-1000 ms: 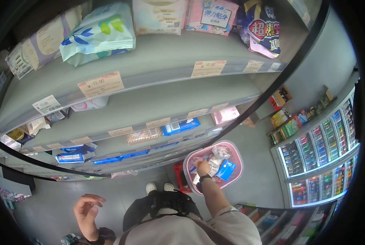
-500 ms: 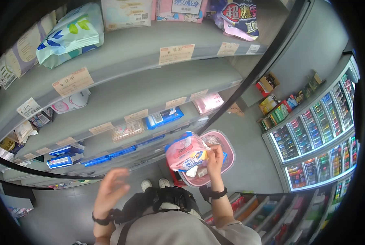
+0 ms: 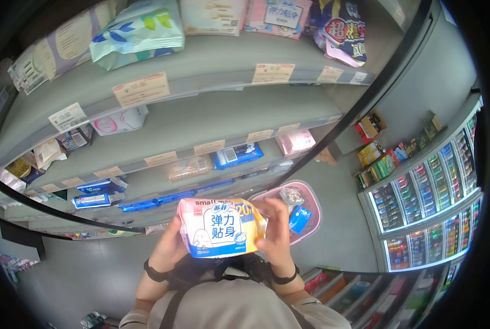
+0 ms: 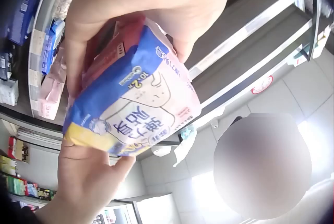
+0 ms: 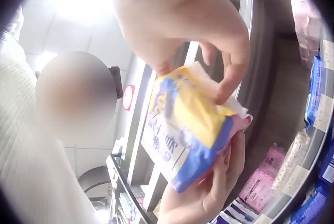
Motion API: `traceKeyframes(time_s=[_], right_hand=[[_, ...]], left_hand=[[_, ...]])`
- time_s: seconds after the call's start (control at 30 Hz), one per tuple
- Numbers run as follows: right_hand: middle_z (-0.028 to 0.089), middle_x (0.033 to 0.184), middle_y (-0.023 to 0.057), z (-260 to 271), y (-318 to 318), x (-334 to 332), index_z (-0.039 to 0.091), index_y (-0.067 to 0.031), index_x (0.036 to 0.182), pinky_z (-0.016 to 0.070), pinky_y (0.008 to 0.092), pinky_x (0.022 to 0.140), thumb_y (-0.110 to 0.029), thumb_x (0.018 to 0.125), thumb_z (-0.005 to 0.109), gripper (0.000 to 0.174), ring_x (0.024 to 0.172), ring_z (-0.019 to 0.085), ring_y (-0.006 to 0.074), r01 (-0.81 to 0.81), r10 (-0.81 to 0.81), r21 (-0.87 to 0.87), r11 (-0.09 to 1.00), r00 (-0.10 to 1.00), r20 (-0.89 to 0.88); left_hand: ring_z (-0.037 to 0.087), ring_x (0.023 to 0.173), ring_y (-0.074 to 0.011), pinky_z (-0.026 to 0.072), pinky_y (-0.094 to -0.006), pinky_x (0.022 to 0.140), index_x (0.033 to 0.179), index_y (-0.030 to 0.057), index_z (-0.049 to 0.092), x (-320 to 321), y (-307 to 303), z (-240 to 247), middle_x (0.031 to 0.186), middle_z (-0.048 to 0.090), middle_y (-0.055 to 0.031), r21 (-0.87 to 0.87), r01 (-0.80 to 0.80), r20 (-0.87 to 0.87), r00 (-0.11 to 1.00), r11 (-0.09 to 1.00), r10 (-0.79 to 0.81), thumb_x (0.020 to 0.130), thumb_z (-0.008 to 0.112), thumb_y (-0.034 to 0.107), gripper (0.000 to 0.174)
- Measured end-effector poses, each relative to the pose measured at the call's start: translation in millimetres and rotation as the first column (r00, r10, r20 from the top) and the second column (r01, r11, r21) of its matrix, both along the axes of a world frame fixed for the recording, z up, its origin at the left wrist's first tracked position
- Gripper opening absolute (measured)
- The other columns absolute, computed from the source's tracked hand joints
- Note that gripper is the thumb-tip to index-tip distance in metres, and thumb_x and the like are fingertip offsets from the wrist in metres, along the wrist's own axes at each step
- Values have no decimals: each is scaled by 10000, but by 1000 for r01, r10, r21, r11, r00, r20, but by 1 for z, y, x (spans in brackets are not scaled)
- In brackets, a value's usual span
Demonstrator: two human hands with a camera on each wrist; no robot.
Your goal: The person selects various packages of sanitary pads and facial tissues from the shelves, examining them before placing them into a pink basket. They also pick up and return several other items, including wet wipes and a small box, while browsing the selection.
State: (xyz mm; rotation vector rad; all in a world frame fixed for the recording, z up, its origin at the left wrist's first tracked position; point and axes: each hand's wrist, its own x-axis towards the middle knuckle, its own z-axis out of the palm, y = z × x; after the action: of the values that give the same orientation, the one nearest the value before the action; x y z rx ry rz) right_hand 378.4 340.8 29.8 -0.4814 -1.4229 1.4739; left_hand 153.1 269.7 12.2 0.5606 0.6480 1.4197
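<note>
Both hands grip one soft pack between them, pink, white and yellow with a blue lower band [image 3: 218, 229], in front of the body. My left hand [image 3: 170, 247] holds its left end, and my right hand [image 3: 276, 236] holds the yellow right end, thumb on the front. In the left wrist view, the left fingers [image 4: 78, 62] curl round the pack [image 4: 138, 96]. The right wrist view has the right hand [image 5: 182, 20] pinching the yellow end of the pack [image 5: 190, 125] from above. Behind the right hand stands a pink basket [image 3: 314, 205] with a blue pack [image 3: 300, 220] inside.
Curved shelves [image 3: 212, 63] with price labels and various packs fill the front and left. Lit drink coolers [image 3: 420, 203] stand at the right, with boxes [image 3: 371, 125] near them. Another rack [image 3: 365, 293] is at the lower right, close to the right elbow.
My right hand has come out of the basket with the pack and moved left and towards the body. My left hand has risen from the side and taken hold of the pack's other end.
</note>
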Motion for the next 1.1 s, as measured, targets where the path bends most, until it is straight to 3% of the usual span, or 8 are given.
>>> traceKeyframes(time_s=[0.13,0.37,0.5,0.57,0.7,0.83,0.9,1.1], right_hand=[[432,1403,157,8,-5,-3,282,-44,1453,320,396,1092,-245,688,870,985,1307,436,279,-125,118,102,987,991,71],[444,1371,147,-4,1,-5,306,-19,1423,320,370,1087,-194,688,865,940,1302,430,249,-79,89,-142,987,994,66],[470,1370,167,0,2,-4,359,-37,1390,328,400,1085,-130,637,855,906,1290,454,277,-50,50,-3,999,990,130],[480,1388,192,6,5,-3,434,-72,1339,341,429,1071,-85,602,840,842,1272,475,324,-43,-71,335,941,944,321],[491,1384,215,4,5,-5,484,-83,1294,369,454,1027,-66,572,834,802,1231,500,371,-24,-121,399,916,935,333],[457,1418,206,5,6,-2,476,-84,1300,360,458,1047,-98,589,863,809,1267,475,369,-68,-90,421,905,935,344],[403,1456,200,10,5,-4,399,-79,1391,340,457,1078,-153,610,896,929,1321,432,346,-64,-73,379,923,939,336],[361,1479,191,-2,1,-6,198,-71,1516,299,427,1126,-88,647,885,1108,1371,380,293,-180,185,-46,983,974,131]], left_hand=[[488,1297,-267,382,-406,1085,1453,12,357,2,-5,4,1424,485,-152,-103,-32,66,997,994,39,980,474,520,703],[534,1240,-271,421,-404,1051,1421,-2,390,-4,-2,-16,1372,531,-150,-106,72,305,952,992,-36,1005,474,383,573],[522,1253,-257,413,-398,1055,1437,11,369,-3,-1,-13,1392,513,-136,-179,70,297,955,981,-14,999,493,361,574],[552,1227,-281,439,-417,1038,1387,-3,446,-2,0,-20,1370,550,-143,-100,-108,124,985,989,120,1016,429,406,553],[553,1230,-269,437,-397,1038,1413,-16,398,-5,-9,-19,1346,557,-161,74,-69,26,997,995,67,854,712,337,732],[548,1236,-262,438,-390,1038,1420,-24,379,-4,-11,-2,1342,555,-166,-54,-110,-12,994,993,109,744,782,206,820],[396,1360,-243,324,-374,1112,1524,32,193,-5,-11,0,1460,410,-134,-127,-61,6,998,990,62,712,762,169,1001],[379,1370,-239,281,-369,1136,1524,35,190,-2,-9,20,1458,408,-122,74,-58,-190,979,996,71,618,836,117,1116]])
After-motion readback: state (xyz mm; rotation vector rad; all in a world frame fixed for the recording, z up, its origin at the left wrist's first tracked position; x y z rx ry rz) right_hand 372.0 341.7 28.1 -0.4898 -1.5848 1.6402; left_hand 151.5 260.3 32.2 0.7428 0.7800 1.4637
